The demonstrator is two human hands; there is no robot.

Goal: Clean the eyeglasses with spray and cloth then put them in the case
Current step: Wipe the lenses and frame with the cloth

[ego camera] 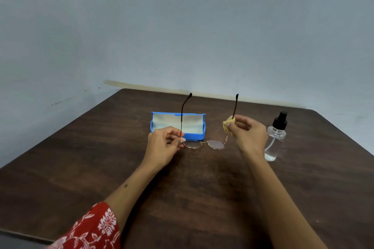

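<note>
- Left hand (164, 144) pinching glasses (204, 144) at one hinge, arms pointing up.
- Right hand (248, 133) pinching yellow cloth (228, 121) around other arm.
- Blue case (178, 126) open behind; spray bottle (275, 139) at right.

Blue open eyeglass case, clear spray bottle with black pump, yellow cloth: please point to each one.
blue open eyeglass case (197, 136): head view, front wall.
clear spray bottle (273, 147): head view, transparent body.
yellow cloth (228, 122): head view, bunched fold.

Dark brown wooden table (85, 168) against a pale grey-blue wall (182, 26); red floral sleeve (91, 230) at lower left.
</note>
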